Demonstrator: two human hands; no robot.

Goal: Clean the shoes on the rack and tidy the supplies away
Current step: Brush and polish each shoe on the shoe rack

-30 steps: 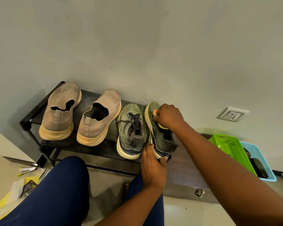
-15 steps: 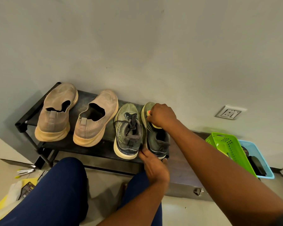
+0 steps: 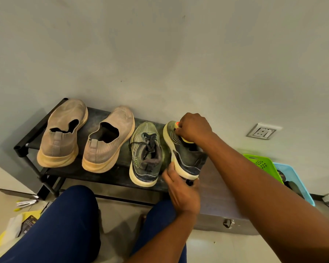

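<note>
Two beige slip-on shoes (image 3: 62, 133) (image 3: 108, 139) and a green-grey laced sneaker (image 3: 145, 154) stand on the black shoe rack (image 3: 95, 172). A matching dark sneaker (image 3: 186, 158) is tipped on its side at the rack's right end. My left hand (image 3: 182, 192) grips its heel from below. My right hand (image 3: 193, 128) is curled over its toe area, holding a small yellow and orange thing, a brush or sponge (image 3: 179, 124), mostly hidden by my fingers.
A green basket (image 3: 260, 162) and a blue basket (image 3: 294, 177) with dark items stand on the floor at the right. A wall socket (image 3: 263, 130) is above them. Papers, a yellow sheet and small tools (image 3: 25, 204) lie at the lower left. My knees fill the foreground.
The dark sneaker has tipped further onto its side and my left hand has closed under its heel. My right hand has stayed at the toe with small shifts.
</note>
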